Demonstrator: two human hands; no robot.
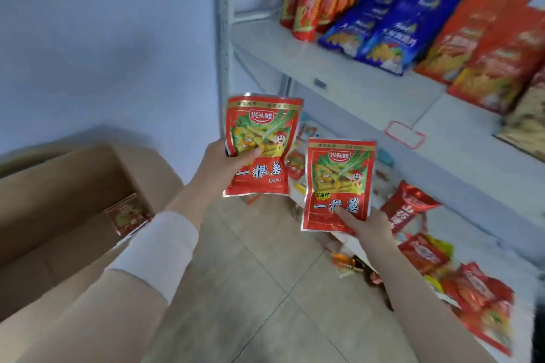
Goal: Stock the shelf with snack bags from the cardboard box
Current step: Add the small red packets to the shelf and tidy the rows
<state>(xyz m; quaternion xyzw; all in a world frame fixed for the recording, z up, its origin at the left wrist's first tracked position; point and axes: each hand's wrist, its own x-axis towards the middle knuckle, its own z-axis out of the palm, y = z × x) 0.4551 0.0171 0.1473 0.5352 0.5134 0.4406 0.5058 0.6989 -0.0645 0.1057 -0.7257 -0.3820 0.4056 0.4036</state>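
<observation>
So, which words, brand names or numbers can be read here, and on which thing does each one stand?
"一根葱": large white characters on the upper bag and the lower bag.
"兴头娃": logo near the top of both.
"非油炸": yellow patch on the lower bag.
Too blurred: small top line on both, blue bags on the shelf, red tag frame, loose bag in the box.

I see two red snack bags with a green onion picture, both upright and facing me. The first bag [261, 144] is in my left hand [224, 163]. The second bag [339, 183] is lower, in my right hand [373, 228]. A third bag [128, 214] lies inside the open cardboard box [59, 183]. The white shelf [295, 51] stands at the right.
</observation>
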